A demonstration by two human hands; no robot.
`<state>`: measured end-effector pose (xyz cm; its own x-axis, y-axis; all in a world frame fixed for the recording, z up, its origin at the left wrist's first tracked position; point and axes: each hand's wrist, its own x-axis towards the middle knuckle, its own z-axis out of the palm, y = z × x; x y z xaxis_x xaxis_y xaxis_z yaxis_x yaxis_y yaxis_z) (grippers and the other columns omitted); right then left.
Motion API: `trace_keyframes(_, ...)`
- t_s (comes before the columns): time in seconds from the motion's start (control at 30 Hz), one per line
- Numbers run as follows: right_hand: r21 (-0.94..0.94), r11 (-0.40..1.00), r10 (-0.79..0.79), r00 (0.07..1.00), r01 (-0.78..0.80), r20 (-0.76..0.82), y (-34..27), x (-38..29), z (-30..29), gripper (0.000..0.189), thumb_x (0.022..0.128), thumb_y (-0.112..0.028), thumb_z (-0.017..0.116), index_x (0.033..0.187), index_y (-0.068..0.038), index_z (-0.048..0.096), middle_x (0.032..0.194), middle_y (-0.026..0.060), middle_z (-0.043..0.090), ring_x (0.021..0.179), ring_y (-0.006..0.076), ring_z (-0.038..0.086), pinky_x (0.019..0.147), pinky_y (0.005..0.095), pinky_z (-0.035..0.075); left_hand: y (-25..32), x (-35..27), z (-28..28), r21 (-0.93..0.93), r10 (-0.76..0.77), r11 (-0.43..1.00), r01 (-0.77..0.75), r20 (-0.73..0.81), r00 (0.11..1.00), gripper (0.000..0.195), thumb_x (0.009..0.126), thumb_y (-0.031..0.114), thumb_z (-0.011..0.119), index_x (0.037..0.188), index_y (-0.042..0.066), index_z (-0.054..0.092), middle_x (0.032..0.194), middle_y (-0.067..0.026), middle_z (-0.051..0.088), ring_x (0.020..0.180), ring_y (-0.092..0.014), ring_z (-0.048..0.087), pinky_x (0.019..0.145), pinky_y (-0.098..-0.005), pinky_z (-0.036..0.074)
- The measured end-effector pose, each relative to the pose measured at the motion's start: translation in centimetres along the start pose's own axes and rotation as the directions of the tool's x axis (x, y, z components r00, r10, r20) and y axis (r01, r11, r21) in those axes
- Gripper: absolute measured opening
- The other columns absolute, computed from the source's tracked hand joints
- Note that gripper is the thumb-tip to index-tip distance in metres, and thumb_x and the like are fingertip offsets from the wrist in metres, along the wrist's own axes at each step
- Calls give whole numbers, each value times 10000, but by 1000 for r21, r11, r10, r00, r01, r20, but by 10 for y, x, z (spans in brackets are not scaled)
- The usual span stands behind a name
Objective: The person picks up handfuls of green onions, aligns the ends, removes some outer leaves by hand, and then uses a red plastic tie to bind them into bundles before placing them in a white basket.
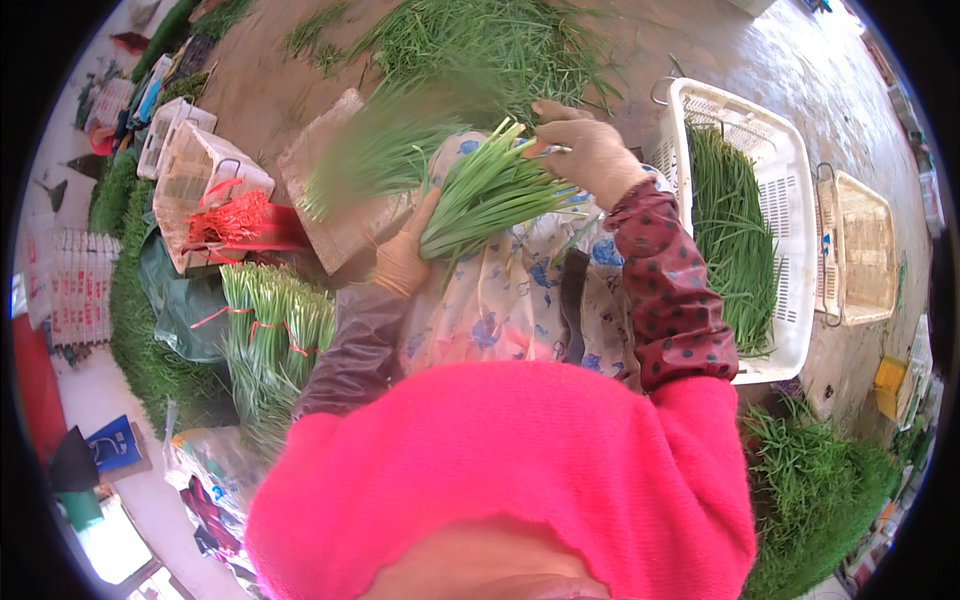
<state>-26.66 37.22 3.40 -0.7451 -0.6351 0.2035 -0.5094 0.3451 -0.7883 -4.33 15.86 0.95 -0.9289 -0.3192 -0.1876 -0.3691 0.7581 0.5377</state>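
Observation:
My left hand (405,255), in a tan glove, grips a loose bunch of green garlic chives (480,199) above my lap. The bunch's pale stalk ends fan out up and to the right. My right hand (589,146), also gloved, is at those ends, its bare fingertips close to the stalks. Whether a stalk is pinched there is not clear. More chives (390,157) lie over a worn board (349,232) just beyond my left hand, partly blurred. Under both hands is a pale apron with blue flowers (495,292).
A white plastic crate (795,225) of chives stands at right, beside another crate (866,247). Loose greens (487,45) cover the floor ahead. At left are tied chive bundles (274,322), red ties (232,217) by a dirty crate (202,165), and a dark green sheet (176,300).

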Motion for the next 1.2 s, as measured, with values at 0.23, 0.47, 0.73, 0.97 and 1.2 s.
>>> trace_keyframes(0.23,-149,964,-191,965,219,180,-17,4,0,145,758,-134,700,903,-122,692,1169,77,643,1039,264,618,867,340,496,-55,10,15,112,285,954,-277,-62,956,694,844,122,625,1463,249,337,1315,-158,555,1194,-292,553,963,-339,448)
trace_keyframes(0.47,577,758,386,922,-305,-20,-19,23,-38,244,825,-56,616,1066,-51,653,802,-10,630,665,56,495,618,205,434,-27,11,-15,-492,352,832,-255,113,929,769,792,111,710,1457,56,328,1371,-159,505,1153,-211,557,925,-319,471)
trace_keyframes(0.73,431,876,69,941,-216,331,-24,16,-23,464,786,-143,692,1230,-59,588,938,38,668,795,100,584,706,264,482,-14,26,-20,-825,501,509,246,516,694,846,719,140,760,1439,30,329,1341,-175,508,1084,-232,578,701,-328,546)
trace_keyframes(0.97,779,573,533,838,-254,-119,4,19,-42,282,845,-251,663,1038,-47,695,739,-47,583,704,51,487,616,222,409,-6,23,-14,-812,519,472,345,572,636,840,720,138,758,1435,30,332,1326,-174,511,1068,-231,578,694,-328,542)
trace_keyframes(1.2,355,932,7,982,-75,188,-57,17,-73,314,890,-169,607,1182,-57,627,825,-28,633,710,62,526,641,211,435,-9,20,-4,-816,508,432,384,572,644,834,720,137,756,1432,29,335,1310,-174,513,1051,-231,577,687,-328,538)
